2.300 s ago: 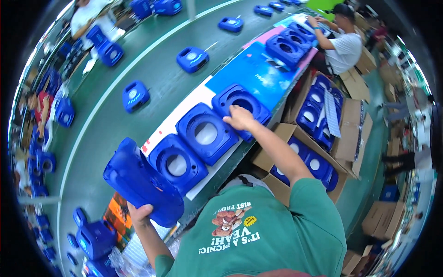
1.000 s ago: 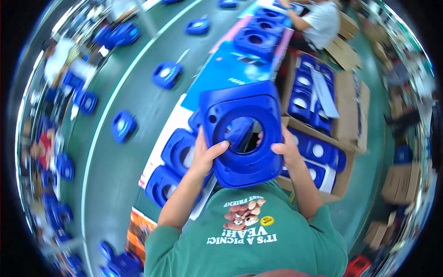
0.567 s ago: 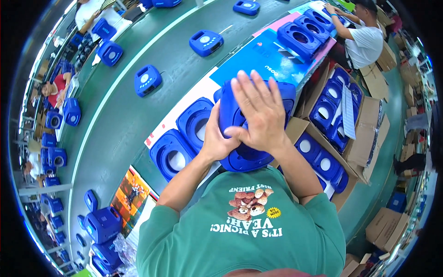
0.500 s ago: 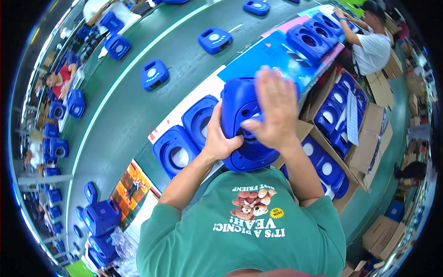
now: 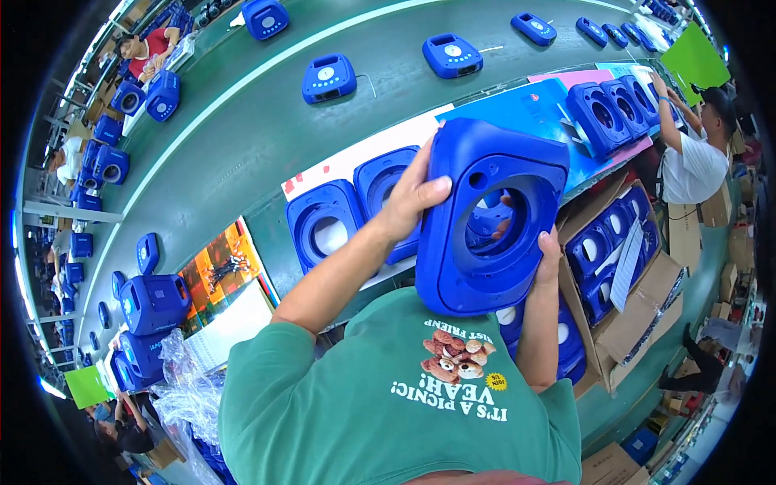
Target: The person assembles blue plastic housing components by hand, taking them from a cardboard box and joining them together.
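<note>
Two blue shells (image 5: 330,204) lie side by side. The left hand (image 5: 411,204), partly closed, grips the left edge of the housing (image 5: 485,284), raised before the shirt (image 5: 347,380). The right hand (image 5: 548,259) grips its right edge, thumb in front.

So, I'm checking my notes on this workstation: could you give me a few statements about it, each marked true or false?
1. The left hand and right hand both hold a blue plastic housing. True.
2. The camera wearer's T-shirt is red. False: the T-shirt is green.
3. Fingers show through the housing's round opening. True.
4. The open cardboard box of blue parts is on the wearer's left. False: the open cardboard box is on the right.
</note>
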